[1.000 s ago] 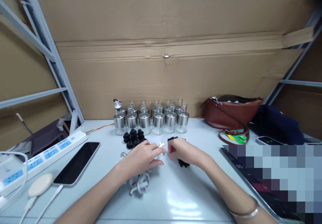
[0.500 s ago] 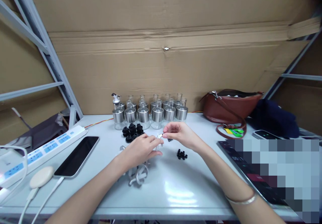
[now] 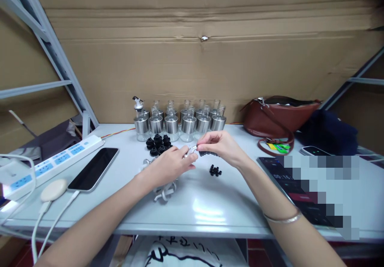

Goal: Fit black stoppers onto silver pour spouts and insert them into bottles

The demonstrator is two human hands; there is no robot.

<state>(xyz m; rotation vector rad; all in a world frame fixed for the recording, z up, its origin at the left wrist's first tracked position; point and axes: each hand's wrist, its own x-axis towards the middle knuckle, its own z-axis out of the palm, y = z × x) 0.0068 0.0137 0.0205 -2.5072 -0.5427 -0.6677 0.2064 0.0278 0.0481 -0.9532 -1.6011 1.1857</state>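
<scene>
My left hand (image 3: 171, 163) is closed round a white plastic pourer spout (image 3: 191, 151). Against the spout's tip, my right hand (image 3: 221, 146) pinches a small black piece (image 3: 197, 147), mostly covered by the fingers. More white spout parts (image 3: 164, 194) lie in a pile below my left wrist. Black ribbed stoppers (image 3: 157, 140) cluster beyond the left hand. Dark flat pieces (image 3: 209, 153) sit in a row under the right hand, and small black caps (image 3: 215, 170) form a heap just in front of it.
Glass bottles with metal sleeves (image 3: 189, 124) stand in two rows at the back; one bears a pourer (image 3: 138, 103). Left are a phone (image 3: 93, 169), a charging puck (image 3: 54, 190) and a power strip (image 3: 60, 158). Right are a brown bag (image 3: 279, 117) and a tablet (image 3: 288, 183).
The view has tilted down, so the table's front edge shows higher. Both hands stay together, with the white spout now turned flatter and the right fingers close against its tip.
</scene>
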